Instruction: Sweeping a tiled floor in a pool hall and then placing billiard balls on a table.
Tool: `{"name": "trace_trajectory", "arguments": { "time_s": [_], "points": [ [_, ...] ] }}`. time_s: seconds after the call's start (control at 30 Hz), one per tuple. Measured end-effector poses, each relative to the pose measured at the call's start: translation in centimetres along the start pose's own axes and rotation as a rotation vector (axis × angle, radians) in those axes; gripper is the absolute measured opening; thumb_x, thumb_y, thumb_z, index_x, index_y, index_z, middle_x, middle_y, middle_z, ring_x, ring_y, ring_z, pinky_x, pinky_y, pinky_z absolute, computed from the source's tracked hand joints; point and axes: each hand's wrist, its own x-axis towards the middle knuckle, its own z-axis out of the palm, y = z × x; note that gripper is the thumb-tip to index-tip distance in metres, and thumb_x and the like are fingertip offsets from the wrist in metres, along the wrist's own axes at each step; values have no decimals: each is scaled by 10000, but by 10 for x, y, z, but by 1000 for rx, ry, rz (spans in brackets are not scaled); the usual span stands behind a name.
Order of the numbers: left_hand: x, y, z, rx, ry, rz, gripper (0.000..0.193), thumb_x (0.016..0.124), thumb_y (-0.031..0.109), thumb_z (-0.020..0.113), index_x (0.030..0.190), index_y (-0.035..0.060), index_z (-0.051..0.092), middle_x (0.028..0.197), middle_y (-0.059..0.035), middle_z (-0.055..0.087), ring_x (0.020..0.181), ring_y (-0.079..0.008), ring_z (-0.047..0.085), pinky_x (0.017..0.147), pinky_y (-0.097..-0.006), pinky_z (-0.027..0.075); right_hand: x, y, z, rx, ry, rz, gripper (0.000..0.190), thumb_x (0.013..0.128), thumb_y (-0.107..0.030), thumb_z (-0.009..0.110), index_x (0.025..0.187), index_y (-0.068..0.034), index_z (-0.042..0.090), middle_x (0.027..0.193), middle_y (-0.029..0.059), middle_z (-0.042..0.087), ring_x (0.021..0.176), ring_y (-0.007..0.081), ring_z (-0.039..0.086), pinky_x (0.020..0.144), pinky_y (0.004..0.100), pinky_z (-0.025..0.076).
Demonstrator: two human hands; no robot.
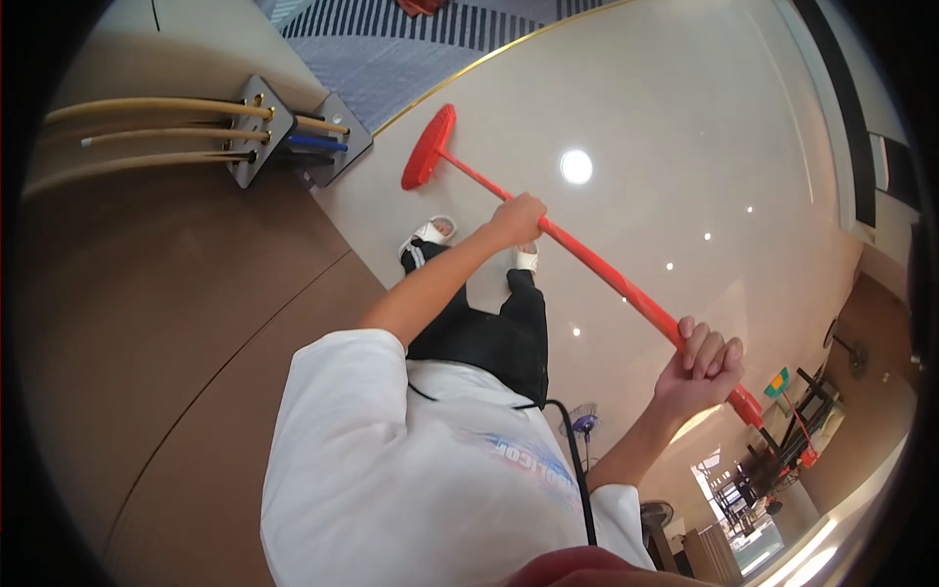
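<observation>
A red push broom (pixel 616 277) slants across the view, and both of my hands are closed around its handle. My left hand (pixel 518 219) grips the thin lower part, nearer the bristle end. Higher up, close to the handle's top end, is my right hand (pixel 699 365), its fingers wrapped over the thick red section. The wide red broom head (pixel 429 147) is by the glossy pale floor (pixel 638 132), just beyond my white slides (pixel 437 229). Whether the bristles press on the floor is hard to tell.
On the left, a grey rack (pixel 253 139) on the brown wall (pixel 220 293) holds several wooden cues (pixel 158 108). A gold strip (pixel 469 70) borders a blue-grey striped carpet (pixel 381 66). Behind on the right are a purple fan (pixel 585 423), another broom (pixel 777 383) and furniture.
</observation>
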Motion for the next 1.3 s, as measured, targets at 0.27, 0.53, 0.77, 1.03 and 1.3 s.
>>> {"name": "trace_trajectory", "arguments": {
  "time_s": [0.27,0.53,0.77,1.03,1.3],
  "points": [
    [23,78,25,-37,-32,-115,142,732,186,576,734,46,596,872,-146,600,899,-316,559,744,-437,476,66,-50,-67,3,-169,34,328,849,-183,362,553,-166,222,401,-28,192,397,92,193,601,305,342],
    [-56,-26,65,-83,256,-319,133,716,137,570,683,9,561,765,-182,593,816,-370,564,695,-452,453,60,44,-33,59,-432,274,308,846,-138,364,572,-126,222,442,-17,185,425,114,232,601,339,379],
    [-179,-84,44,-233,555,-634,81,659,41,595,651,-1,526,759,-198,571,841,-380,527,704,-441,432,4,92,59,24,-913,370,300,835,-110,375,569,-110,238,443,-4,234,424,114,243,600,346,391],
    [-206,-99,11,-302,760,-527,69,681,85,582,682,19,565,775,-218,565,785,-408,531,702,-463,429,-37,77,160,-87,-1107,403,316,858,-164,382,574,-141,247,441,-27,192,437,104,218,631,324,342],
    [-150,-14,-17,-412,708,-414,84,709,107,575,704,23,581,804,-179,582,861,-354,544,753,-443,454,-20,-25,129,-132,-988,297,329,846,-159,394,560,-148,234,421,-25,206,414,101,250,624,335,361]
  ]
}}
